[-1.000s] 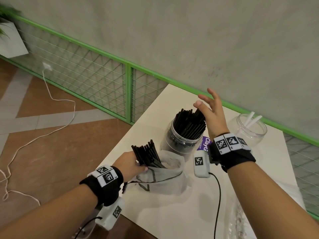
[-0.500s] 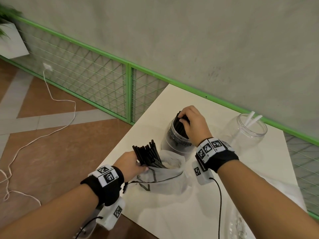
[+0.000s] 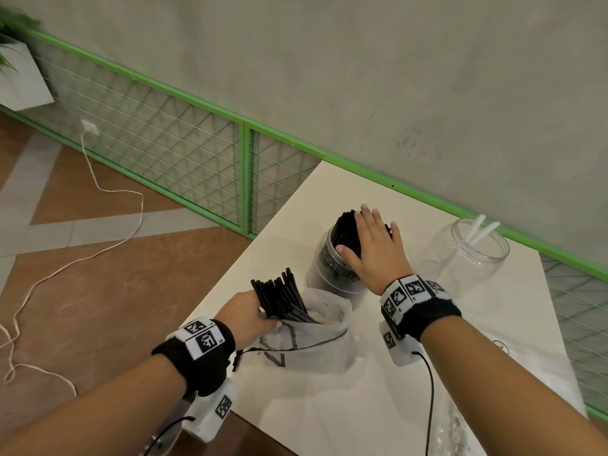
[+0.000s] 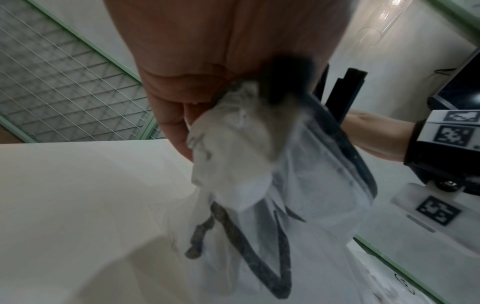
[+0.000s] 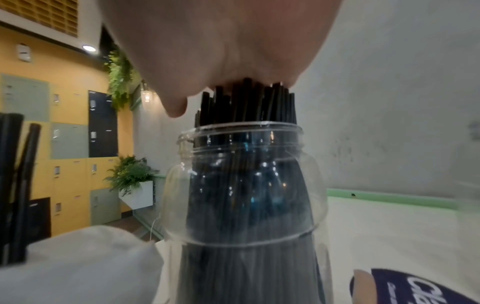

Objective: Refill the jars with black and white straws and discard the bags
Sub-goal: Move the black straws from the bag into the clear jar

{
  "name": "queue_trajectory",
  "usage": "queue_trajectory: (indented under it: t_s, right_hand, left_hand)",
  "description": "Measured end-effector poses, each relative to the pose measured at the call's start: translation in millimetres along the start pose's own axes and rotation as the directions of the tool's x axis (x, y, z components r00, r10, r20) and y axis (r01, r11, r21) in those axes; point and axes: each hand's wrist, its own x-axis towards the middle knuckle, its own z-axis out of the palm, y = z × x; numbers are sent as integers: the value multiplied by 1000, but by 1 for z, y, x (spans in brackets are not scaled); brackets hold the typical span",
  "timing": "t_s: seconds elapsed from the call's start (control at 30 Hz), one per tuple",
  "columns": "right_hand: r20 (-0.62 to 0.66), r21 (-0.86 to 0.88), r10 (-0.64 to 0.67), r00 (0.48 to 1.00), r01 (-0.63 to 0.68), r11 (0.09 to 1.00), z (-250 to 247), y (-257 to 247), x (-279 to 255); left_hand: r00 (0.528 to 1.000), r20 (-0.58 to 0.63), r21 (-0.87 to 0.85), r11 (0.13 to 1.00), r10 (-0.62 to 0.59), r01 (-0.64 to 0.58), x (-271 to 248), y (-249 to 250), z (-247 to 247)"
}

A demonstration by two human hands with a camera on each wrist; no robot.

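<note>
A clear jar (image 3: 329, 274) (image 5: 246, 205) packed with black straws (image 3: 345, 230) (image 5: 246, 102) stands mid-table. My right hand (image 3: 371, 245) lies flat on the straw tops, fingers straight, palm (image 5: 221, 51) pressing down. A white drawstring bag (image 3: 312, 343) (image 4: 285, 195) lies in front of the jar with more black straws (image 3: 279, 296) (image 4: 342, 92) sticking out. My left hand (image 3: 250, 315) (image 4: 197, 82) grips the bag's mouth and those straws. A second clear jar (image 3: 470, 255) at the right holds two white straws (image 3: 482, 228).
The white table (image 3: 329, 406) ends close on the left, above a brown tiled floor. A green mesh railing (image 3: 243, 172) runs behind it against a grey wall. A crumpled clear plastic bag (image 3: 460, 429) lies by my right forearm. A purple label (image 5: 420, 288) sits beside the jar.
My right hand came down from above the jar, curled over the black straws, and now lies flat on their tops. The left hand kept its hold on the bag.
</note>
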Motion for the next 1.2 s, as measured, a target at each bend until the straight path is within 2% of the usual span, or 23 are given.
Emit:
queue_trajectory:
  t_s: [0.17, 0.27, 0.43, 0.53, 0.57, 0.6, 0.67, 0.73, 0.8, 0.87, 0.93, 1.07, 1.2]
  right_hand:
    - [11, 69, 98, 995, -99, 993, 0, -2, 19]
    - [78, 93, 148, 986, -155, 983, -2, -2, 30]
    - [-103, 220, 128, 986, -103, 970, -5, 1, 30]
    - [-28, 114, 126, 992, -122, 986, 0, 3, 26]
    - [-38, 78, 119, 992, -116, 990, 0, 3, 23]
    - [-88, 81, 101, 991, -94, 992, -2, 2, 18]
    - [-249, 204, 31, 968, 21, 979, -9, -3, 1]
    - [-332, 394, -42, 942, 179, 901, -10, -12, -23]
    - [-208, 544, -139, 968, 232, 807, -1, -24, -51]
    - [-9, 625, -214, 977, 172, 761, 16, -36, -73]
    - [80, 667, -219, 973, 111, 737, 35, -47, -83]
    - [57, 691, -93, 994, 27, 722, 59, -75, -80]
    - [42, 785, 100, 994, -95, 612, 67, -91, -68]
  left_hand:
    - [1000, 3, 5, 1000, -12, 12, 0, -1, 0]
    - [1000, 3, 2, 1000, -18, 18, -1, -1, 0]
    - [1000, -1, 1, 1000, -15, 15, -1, 1, -2]
    - [1000, 9, -4, 1000, -20, 20, 0, 1, -2]
    - [1000, 11, 1, 1000, -20, 20, 0, 1, -2]
    - [1000, 13, 5, 1000, -22, 22, 0, 1, -3]
    - [1000, 14, -1, 1000, -19, 19, -1, 1, -3]
    - [1000, 9, -11, 1000, -8, 8, -2, 2, -4]
    - [1000, 0, -24, 1000, 4, -4, -4, 4, -4]
    - [1000, -9, -35, 999, 17, -17, -6, 7, -4]
    - [999, -24, -30, 999, 40, -41, -8, 11, -4]
    - [998, -47, -40, 998, 42, -44, -11, 22, -1]
    - [997, -67, -145, 988, 33, -42, -16, 29, -2]
